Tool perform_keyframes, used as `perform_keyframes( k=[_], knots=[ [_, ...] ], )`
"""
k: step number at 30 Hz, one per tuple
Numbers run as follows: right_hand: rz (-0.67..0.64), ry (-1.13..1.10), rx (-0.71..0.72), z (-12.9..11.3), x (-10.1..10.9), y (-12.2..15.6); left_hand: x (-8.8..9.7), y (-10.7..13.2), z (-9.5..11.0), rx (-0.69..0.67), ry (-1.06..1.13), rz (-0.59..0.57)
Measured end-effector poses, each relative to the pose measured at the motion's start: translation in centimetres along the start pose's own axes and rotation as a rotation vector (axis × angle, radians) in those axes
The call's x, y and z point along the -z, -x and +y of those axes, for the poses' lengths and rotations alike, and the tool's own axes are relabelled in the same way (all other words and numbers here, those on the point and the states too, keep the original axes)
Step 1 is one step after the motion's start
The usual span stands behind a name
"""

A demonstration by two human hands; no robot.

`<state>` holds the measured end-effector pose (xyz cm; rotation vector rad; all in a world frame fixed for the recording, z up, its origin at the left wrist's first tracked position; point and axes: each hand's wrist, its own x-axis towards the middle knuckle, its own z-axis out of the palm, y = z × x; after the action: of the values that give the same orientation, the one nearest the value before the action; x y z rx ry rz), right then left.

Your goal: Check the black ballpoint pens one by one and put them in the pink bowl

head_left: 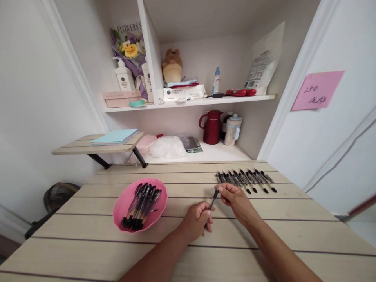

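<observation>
Over the middle of the table, a gel pen (214, 197) with a black grip section slants up to the right between my hands. My left hand (197, 220) is closed around the lower part of its barrel. With thumb and fingers, my right hand (234, 198) pinches the upper end, where a small silvery tip shows. A scalloped pink bowl (161, 188) full of capped black pens (143, 205) stands to the left of my hands. Beyond my right hand lies a row of several pens (243, 178) with black caps beside or against them; exactly how they fit together is too small to tell.
The slatted wooden table (182, 258) meets a white cabinet at the back. A small raised shelf (76, 145) with coloured paper (114, 137) stands back left. A red jug (212, 127), a pale cup (233, 131) and a clear plastic bag (168, 147) sit in the cabinet.
</observation>
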<state>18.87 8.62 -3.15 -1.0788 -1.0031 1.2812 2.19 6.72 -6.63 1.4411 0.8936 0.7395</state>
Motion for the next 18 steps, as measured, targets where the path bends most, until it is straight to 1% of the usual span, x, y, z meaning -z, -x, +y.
perform_keyframes(
  k=[7,14,18],
  knots=[
    [-0.007,0.002,0.004,0.11,-0.1,0.1,-0.06,0.14,0.25,-0.014,0.004,-0.001],
    [-0.021,0.009,0.05,0.04,-0.34,0.16,-0.02,0.2,0.37,-0.013,0.013,-0.006],
    [-0.006,0.012,0.081,0.13,-0.49,0.12,0.08,0.13,0.29,-0.015,0.019,-0.028]
  ],
)
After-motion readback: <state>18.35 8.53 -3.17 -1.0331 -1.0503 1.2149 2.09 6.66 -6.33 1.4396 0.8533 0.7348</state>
